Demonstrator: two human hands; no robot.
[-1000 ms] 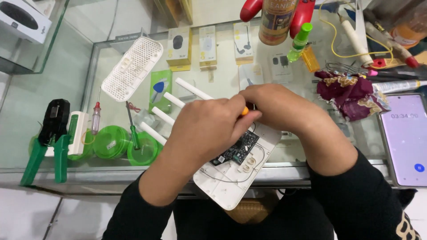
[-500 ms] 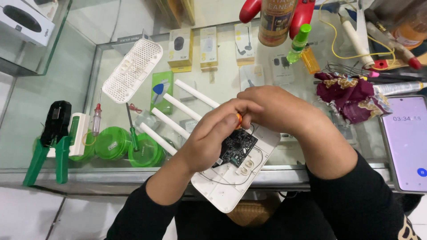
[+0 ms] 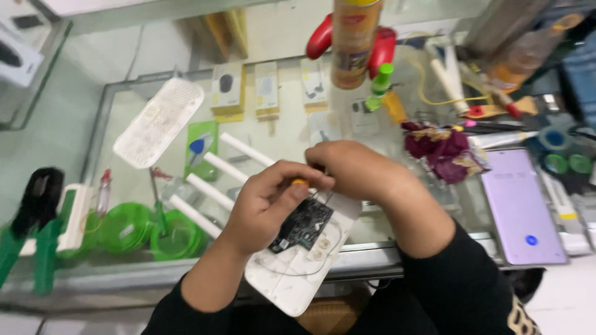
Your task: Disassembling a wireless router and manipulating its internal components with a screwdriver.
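An opened white router base [image 3: 292,273] lies at the near edge of a glass counter [image 3: 124,124], with a black circuit board [image 3: 304,224] seated in it and several white antennas [image 3: 211,189] sticking out to the far left. My left hand [image 3: 264,208] rests over the board, its fingers pinching an orange-handled tool [image 3: 300,183]. My right hand [image 3: 357,170] is curled over the far end of the router, touching the left fingertips; what it holds is hidden.
The router's white perforated cover [image 3: 158,121] lies at far left. Green round lids [image 3: 146,229] and a green clamp tool [image 3: 31,232] sit left. A purple cloth [image 3: 444,149], a lit phone [image 3: 518,205], a spray can [image 3: 354,40] and small boxes [image 3: 226,90] surround.
My left hand has slid off the board toward the far end, uncovering the black circuit board, and the camera view has shifted slightly.
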